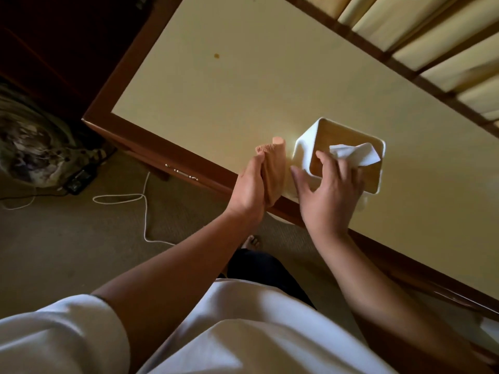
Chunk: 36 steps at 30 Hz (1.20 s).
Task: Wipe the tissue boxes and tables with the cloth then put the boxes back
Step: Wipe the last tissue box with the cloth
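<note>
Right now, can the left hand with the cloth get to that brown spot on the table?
Probably yes. The left hand grips the cloth at the near edge of the table, and only bare tabletop lies between it and the brown spot. The tissue box, under the right hand, sits off to the side.
</note>
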Each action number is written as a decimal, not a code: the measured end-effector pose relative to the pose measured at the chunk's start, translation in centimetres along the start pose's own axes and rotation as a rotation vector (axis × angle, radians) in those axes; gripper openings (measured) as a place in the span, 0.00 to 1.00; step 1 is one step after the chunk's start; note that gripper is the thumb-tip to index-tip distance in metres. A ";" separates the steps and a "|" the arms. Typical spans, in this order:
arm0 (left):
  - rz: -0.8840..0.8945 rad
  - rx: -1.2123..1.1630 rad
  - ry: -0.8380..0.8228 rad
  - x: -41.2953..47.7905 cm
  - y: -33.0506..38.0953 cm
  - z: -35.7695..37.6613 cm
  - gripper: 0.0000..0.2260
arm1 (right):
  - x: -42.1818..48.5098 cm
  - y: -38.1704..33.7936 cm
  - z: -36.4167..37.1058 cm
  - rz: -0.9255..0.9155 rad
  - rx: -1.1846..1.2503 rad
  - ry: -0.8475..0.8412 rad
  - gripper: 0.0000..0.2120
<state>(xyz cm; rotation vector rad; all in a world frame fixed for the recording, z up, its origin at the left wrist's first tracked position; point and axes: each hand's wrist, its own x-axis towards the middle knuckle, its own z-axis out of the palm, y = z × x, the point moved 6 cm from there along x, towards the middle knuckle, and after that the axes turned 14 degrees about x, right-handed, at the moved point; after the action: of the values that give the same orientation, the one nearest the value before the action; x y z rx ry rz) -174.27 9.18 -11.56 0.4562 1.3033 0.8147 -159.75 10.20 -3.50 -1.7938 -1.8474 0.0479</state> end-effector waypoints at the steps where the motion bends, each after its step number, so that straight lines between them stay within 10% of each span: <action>1: -0.008 -0.013 0.014 0.2 0.1 0.1 0.24 | -0.3 -0.2 -0.1 0.009 -0.024 -0.008 0.23; 36: 0.265 0.338 -0.197 -3.2 -1.4 3.7 0.26 | -8.0 -0.8 -1.9 -0.025 0.184 -0.222 0.28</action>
<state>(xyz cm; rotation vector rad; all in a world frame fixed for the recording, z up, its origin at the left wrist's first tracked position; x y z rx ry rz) -170.50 6.38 -9.60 0.9703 1.2130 0.7461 -160.16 2.00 -4.46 -1.6932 -1.9466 0.4098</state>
